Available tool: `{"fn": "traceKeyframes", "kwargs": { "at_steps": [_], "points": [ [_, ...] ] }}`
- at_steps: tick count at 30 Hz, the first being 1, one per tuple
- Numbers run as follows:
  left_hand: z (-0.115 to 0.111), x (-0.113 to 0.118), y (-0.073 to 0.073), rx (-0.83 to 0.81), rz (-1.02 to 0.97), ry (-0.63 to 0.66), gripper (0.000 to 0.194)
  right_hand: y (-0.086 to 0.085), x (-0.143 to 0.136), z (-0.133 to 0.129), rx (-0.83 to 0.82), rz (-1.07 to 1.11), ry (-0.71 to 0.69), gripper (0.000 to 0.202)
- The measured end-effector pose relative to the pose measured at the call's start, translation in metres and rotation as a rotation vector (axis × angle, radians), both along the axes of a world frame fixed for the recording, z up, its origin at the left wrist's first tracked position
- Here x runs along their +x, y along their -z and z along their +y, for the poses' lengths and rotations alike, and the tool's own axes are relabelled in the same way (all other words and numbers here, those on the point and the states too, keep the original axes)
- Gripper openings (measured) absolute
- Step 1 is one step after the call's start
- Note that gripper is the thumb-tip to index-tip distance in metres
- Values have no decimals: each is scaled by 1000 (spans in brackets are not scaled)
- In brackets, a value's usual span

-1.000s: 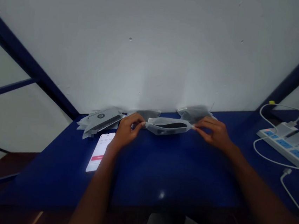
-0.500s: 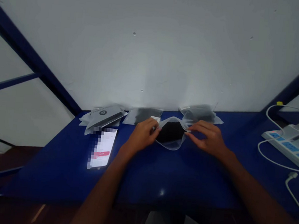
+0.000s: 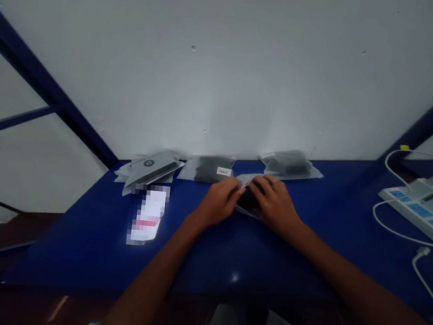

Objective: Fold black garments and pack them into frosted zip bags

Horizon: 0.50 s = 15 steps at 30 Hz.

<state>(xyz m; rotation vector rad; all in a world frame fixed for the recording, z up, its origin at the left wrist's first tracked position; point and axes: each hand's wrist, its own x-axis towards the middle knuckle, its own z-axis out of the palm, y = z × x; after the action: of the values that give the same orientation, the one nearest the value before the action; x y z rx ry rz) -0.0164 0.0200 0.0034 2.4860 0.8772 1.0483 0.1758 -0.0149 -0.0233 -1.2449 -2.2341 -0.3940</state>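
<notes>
A frosted plastic bag (image 3: pixel 246 177) lies near the middle of the blue tabletop, with a dark flat item (image 3: pixel 248 200) showing in its mouth. My left hand (image 3: pixel 219 199) pinches the bag's left side between thumb and fingers. Over the right side of the bag is my right hand (image 3: pixel 276 201), its fingers bent down against the mouth and the dark item. Its fingertips and thumb are partly hidden, so how much of the dark item it touches is unclear.
Behind my left hand lies a frosted bag with a white label (image 3: pixel 224 171); another bag (image 3: pixel 289 164) lies behind my right hand. Several stacked bags (image 3: pixel 150 169) and a lit phone (image 3: pixel 150 215) are at left. A power strip (image 3: pixel 418 210) with white cables (image 3: pixel 397 232) occupies the right.
My right hand has moved left from the bag's right edge onto its mouth. My left hand has shifted slightly right. The bag's mouth, wide before, is narrower and mostly covered.
</notes>
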Motion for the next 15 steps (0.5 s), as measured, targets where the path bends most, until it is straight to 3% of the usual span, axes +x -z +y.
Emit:
{"fn": "traceKeyframes", "kwargs": {
  "at_steps": [4, 7, 10, 13, 15],
  "points": [
    [0, -5, -7, -49, -86, 47, 18, 1, 8, 5, -12, 141, 1, 47],
    [5, -13, -13, -28, -178, 5, 40, 0, 23, 10, -86, 457, -48, 45],
    [10, -15, -12, -130, -317, -42, 56, -3, 31, 12, -345, 882, -105, 35],
    [10, -8, -5, -335, -364, -61, 36, -3, 25, 10, -615, 1247, -173, 36],
    [9, -1, 2, -386, -326, -82, 30, -3, 17, 9, -700, 1352, -196, 40]
  ]
}}
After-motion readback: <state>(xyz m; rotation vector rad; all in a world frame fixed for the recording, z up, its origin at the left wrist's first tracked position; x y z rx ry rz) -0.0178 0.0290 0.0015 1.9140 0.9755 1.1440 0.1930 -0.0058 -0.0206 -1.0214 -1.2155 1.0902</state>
